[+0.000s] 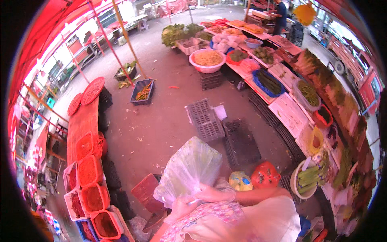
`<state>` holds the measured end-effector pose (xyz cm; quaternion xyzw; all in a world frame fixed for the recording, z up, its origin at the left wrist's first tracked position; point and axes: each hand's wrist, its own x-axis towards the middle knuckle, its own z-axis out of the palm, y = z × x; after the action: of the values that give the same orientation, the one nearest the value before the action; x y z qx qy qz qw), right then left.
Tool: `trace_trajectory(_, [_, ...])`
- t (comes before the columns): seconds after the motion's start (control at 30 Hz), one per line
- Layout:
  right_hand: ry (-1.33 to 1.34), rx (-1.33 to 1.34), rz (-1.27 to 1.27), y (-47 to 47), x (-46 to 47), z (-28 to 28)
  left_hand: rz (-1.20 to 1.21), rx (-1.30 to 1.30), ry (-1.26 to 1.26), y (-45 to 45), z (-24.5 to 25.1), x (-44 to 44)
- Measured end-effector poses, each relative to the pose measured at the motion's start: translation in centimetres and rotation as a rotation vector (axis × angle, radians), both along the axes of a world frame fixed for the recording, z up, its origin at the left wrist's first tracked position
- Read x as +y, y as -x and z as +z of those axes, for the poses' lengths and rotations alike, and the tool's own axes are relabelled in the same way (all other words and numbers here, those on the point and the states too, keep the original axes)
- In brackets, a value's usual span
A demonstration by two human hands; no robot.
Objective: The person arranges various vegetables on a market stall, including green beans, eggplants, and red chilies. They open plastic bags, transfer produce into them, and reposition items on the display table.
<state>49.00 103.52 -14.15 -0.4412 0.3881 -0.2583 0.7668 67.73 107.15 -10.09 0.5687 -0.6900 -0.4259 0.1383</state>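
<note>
A large translucent plastic bag (193, 163) with pale green contents hangs in front of my body, its gathered neck between my hands. My left hand (181, 208) is closed on the gathered plastic from the lower left. On the other side of the neck, my right hand (208, 193) grips the bag too, the forearm reaching in from the right. Which arm is which is taken from the side it comes from. Behind the right forearm sit a yellow plastic bag (239, 181) and a red plastic bag (266, 175).
Vegetable trays and basins line the long stall (287, 113) on the right. Red-lined baskets (90, 171) stand along the left table. Black plastic crates (205, 119) lie on the floor ahead, and a blue crate (142, 90) is farther off. A person (281, 15) stands at the far stall.
</note>
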Motion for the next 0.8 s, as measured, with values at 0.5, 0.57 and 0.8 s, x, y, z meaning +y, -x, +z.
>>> trace_trajectory(0.5, [0.047, 0.153, 0.196, -14.2, -34.8, 1.9, 0.21, 0.034, -0.034, -11.7, 0.7, -30.7])
trace_trajectory(0.57, [0.058, 0.15, 0.22, -16.3, -39.0, 2.3, 0.234, 0.017, -0.036, -14.0, 1.6, -34.4])
trace_trajectory(0.8, [0.098, 0.162, 0.272, -21.3, -53.4, 2.6, 0.394, 0.214, -0.163, -18.9, 5.0, -46.2])
